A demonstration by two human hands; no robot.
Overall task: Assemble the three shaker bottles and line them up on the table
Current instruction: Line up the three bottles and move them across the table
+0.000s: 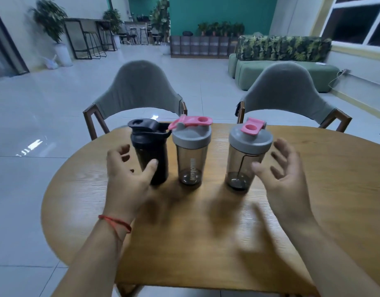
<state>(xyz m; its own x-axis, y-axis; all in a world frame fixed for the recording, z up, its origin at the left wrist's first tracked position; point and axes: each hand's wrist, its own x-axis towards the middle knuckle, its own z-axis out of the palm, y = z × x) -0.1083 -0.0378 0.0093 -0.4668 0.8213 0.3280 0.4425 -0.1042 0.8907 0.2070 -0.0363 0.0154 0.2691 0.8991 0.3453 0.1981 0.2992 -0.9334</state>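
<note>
The wooden table (206,221) carries all three bottles upright in a row. Taking the middle bottle (190,153) as marker: the black bottle (149,151) stands just left of it, the third bottle (248,155) farther right — lids on, so they look assembled. My left hand (127,179) and right hand (285,176) flank the row, fingers spread, holding nothing — likely to even the spacing
</note>
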